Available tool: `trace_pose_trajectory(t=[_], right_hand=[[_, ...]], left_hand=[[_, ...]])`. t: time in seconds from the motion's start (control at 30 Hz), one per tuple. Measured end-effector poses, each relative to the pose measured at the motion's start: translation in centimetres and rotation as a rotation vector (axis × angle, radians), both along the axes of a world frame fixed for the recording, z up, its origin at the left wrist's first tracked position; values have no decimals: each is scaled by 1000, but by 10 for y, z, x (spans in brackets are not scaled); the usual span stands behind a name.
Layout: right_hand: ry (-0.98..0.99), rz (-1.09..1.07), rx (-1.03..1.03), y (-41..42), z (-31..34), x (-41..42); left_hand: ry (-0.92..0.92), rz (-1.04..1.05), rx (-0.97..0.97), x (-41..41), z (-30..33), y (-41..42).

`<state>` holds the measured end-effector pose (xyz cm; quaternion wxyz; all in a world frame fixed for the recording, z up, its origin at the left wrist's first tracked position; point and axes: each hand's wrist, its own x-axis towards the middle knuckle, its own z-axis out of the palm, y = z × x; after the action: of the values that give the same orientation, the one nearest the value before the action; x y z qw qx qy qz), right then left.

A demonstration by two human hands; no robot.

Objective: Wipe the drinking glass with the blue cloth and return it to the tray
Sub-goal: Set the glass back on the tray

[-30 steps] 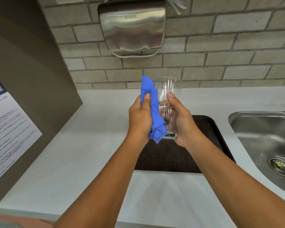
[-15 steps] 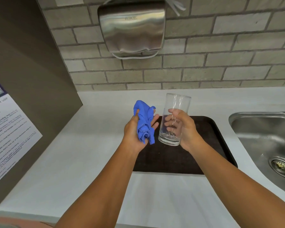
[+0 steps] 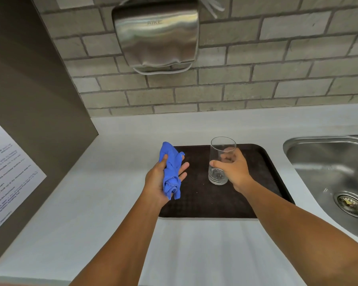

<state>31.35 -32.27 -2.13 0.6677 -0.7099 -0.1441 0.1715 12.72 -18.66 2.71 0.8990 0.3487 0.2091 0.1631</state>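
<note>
- The right hand is wrapping the drinking glass around its lower half, thumb in front, fingers showing through the glass behind; the grip is closed on it.
- The glass is standing upright, long axis vertical, mouth up, over the middle of the dark tray. Its base is looking level with the tray surface or just above it; contact I cannot tell for sure.
- The left hand is holding the blue cloth bunched in the palm, thumb pinning it, fingers partly spread. It is hovering over the tray's left edge, apart from the glass, with bare tray between them.
- Judgement: the wiping appears finished and the glass is being returned; what is left is letting it settle and opening the right hand.
- The right hand is the nearer one, already on the glass; the release should go straight back toward the person, along the forearm, so the fingers slide off without tipping a tall, narrow thing.
- Room around the glass: open tray on every side, its raised rim well off. Beyond the tray's right edge the sink is lying close; beyond the left edge the counter is bare.
- Risk, as I judge it: a fingertip dragging the rim on withdrawal.
</note>
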Motion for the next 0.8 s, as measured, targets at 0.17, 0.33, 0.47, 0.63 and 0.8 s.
trace_pose_trajectory(t=[0.17,0.33,0.47,0.63,0.8], right_hand=[[0,-14,15,3,-4,6],[-27,4,4,6,-5,7],[-53,-3,-30,7,-6,6],[-67,-8,-55,9,-10,8],[-86,40,-136,8,-9,11]], left_hand=[[-1,-19,-16,-3,-7,3],[14,-16,-29,-3,-11,2],[18,-2,-27,-4,-12,2],[19,-3,-19,-5,-11,3],[34,-10,-4,-4,-13,3]])
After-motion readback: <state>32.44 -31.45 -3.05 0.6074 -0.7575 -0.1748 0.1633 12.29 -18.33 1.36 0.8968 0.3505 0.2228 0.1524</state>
